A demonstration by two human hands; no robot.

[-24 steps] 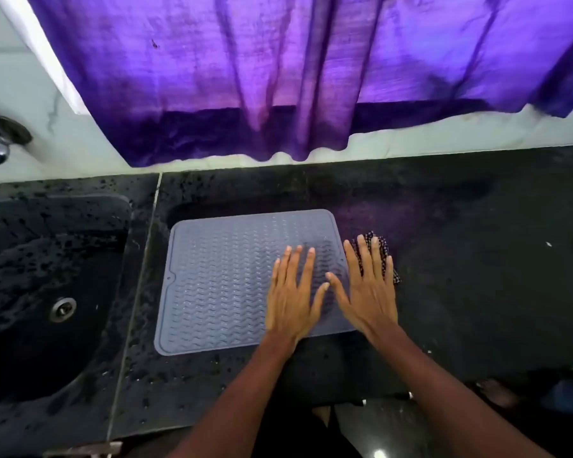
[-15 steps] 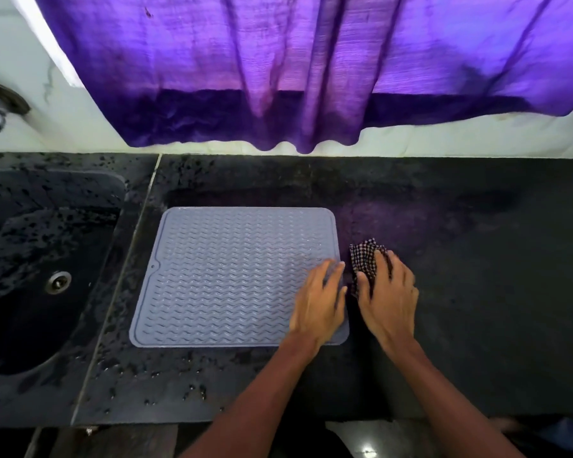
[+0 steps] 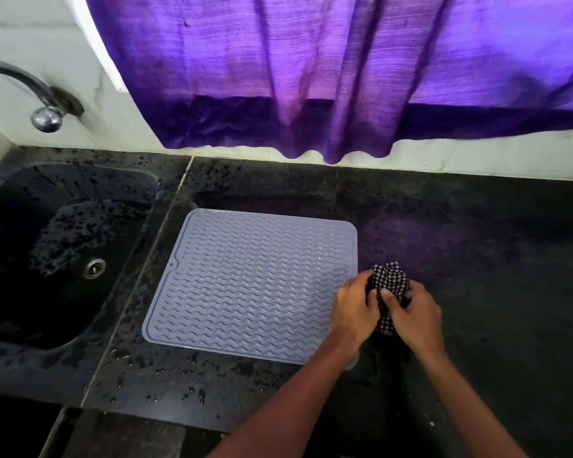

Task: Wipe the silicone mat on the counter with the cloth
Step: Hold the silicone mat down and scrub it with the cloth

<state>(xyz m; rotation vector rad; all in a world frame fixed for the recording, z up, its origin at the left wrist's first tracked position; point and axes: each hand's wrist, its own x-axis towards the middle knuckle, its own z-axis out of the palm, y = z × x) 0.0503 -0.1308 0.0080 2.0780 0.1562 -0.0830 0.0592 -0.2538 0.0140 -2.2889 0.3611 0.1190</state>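
Observation:
A grey silicone mat (image 3: 245, 285) with a wavy ribbed surface lies flat on the black counter (image 3: 493, 276), just right of the sink. A small black-and-white checked cloth (image 3: 389, 282) is bunched up off the mat's right edge. My left hand (image 3: 353, 312) and my right hand (image 3: 414, 317) both grip the cloth from either side, fingers curled round it. My left hand overlaps the mat's near right corner and hides it.
A black sink (image 3: 57, 259) with a drain sits at the left, a chrome tap (image 3: 43, 104) above it. Water drops speckle the counter round the mat. A purple curtain (image 3: 311, 77) hangs over the back wall.
Both hands lay flat at first, the left on the mat and the right on the cloth. They have curled, and now both grip the bunched cloth beside the mat's right edge.

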